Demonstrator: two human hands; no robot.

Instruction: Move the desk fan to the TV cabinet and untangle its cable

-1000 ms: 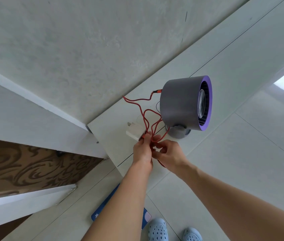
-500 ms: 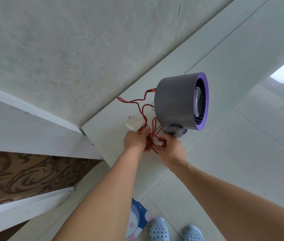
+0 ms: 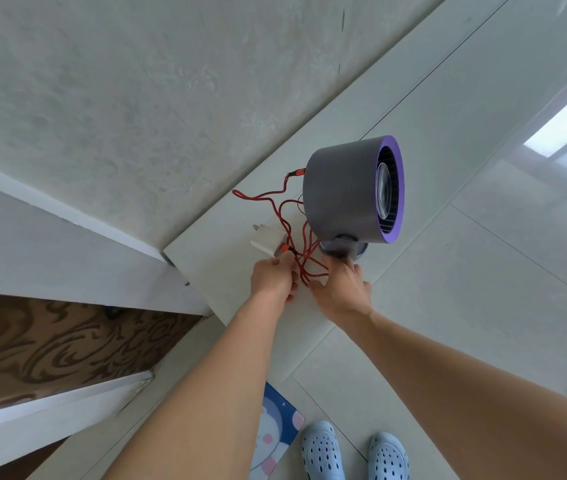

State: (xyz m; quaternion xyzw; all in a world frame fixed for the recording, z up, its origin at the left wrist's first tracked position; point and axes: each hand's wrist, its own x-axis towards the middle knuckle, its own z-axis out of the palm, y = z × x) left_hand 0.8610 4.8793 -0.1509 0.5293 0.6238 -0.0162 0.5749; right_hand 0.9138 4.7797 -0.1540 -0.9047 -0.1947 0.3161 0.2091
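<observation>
A grey desk fan with a purple front rim stands on the pale TV cabinet top, facing right. Its red cable is plugged into the fan's back and loops in a tangle down to a white plug adapter lying on the cabinet. My left hand pinches the red strands just below the adapter. My right hand holds the cable loops beside it, fingertips close to the fan's base.
A textured pale wall rises behind the cabinet. A patterned brown panel lies at lower left. Glossy floor tiles spread to the right. A blue mat and my light blue clogs are below.
Both hands have shifted slightly apart along the red cable, the right one moving closer to the fan's base. The fan stays in place on the cabinet.
</observation>
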